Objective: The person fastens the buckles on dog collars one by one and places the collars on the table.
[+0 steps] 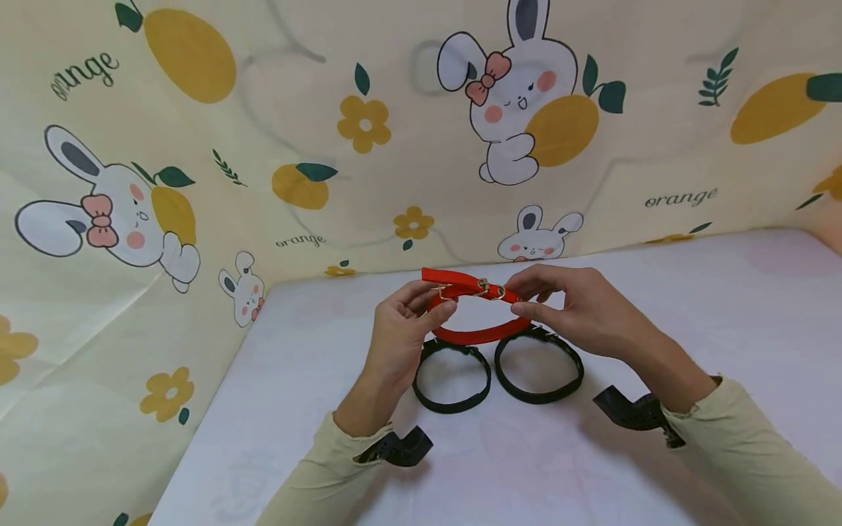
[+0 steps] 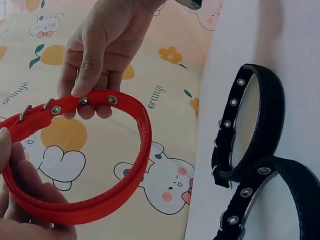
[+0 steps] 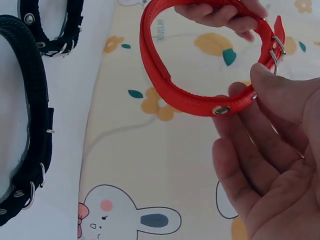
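Note:
A red buckled collar [image 1: 483, 335] is held up in a loop between both hands, above the white table. My left hand [image 1: 399, 332] pinches its left side, the thumb against the strap. The right hand [image 1: 579, 307] pinches the opposite side between thumb and fingers. Metal eyelets line the strap [image 2: 140, 145] in the left wrist view. In the right wrist view the metal buckle [image 3: 276, 50] sits near my right thumb, with the strap's free end sticking out past it. Just below the hands, a smaller-looking black collar [image 1: 452, 406] and another black collar [image 1: 539, 397] lie on the table.
The white table [image 1: 500, 467] ends at a wall sheet [image 1: 395, 88] printed with rabbits, oranges and flowers. A black strap [image 1: 411, 447] hangs at the left cuff and another black strap [image 1: 625, 410] at the right cuff.

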A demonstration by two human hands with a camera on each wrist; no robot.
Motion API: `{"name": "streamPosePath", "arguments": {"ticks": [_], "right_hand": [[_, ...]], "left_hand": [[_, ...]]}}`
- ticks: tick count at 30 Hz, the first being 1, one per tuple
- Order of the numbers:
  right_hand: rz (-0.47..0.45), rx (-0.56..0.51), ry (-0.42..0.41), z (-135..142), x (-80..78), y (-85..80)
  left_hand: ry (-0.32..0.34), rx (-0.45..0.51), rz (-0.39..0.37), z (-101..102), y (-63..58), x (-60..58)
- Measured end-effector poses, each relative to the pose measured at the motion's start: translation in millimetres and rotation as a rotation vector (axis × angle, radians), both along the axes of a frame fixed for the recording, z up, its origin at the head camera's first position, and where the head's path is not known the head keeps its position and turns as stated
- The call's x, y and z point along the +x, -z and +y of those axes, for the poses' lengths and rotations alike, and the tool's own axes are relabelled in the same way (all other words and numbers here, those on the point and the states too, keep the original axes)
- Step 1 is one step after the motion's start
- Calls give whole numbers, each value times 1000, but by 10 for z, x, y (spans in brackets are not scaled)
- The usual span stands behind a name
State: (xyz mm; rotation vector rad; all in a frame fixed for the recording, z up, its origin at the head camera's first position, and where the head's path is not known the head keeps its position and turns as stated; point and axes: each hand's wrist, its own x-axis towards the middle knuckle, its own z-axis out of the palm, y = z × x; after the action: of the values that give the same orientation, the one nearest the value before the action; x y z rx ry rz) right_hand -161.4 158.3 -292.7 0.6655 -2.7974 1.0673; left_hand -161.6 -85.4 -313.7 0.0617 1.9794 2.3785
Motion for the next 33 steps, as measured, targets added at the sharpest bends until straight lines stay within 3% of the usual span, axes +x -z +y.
{"name": "streamPosePath", "arguments": {"ticks": [4, 8, 15, 19, 25, 33], "right_hand": [[0, 8, -18, -1, -2, 19], [44, -29, -20, -26, -2, 31], [74, -148, -32, -196, 82, 36], [92, -208, -60, -331, 130, 77], [192, -288, -13, -372, 187, 105], [192, -304, 27, -347, 218, 74]], "left_hand": [[10, -6, 10, 0, 26, -1], [12, -84, 23, 22, 28, 15], [74, -221, 63, 65, 64, 49], [70, -263, 70, 58, 82, 78], [63, -260, 65, 69, 80, 93], [72, -226, 70, 83, 92, 69]]}}
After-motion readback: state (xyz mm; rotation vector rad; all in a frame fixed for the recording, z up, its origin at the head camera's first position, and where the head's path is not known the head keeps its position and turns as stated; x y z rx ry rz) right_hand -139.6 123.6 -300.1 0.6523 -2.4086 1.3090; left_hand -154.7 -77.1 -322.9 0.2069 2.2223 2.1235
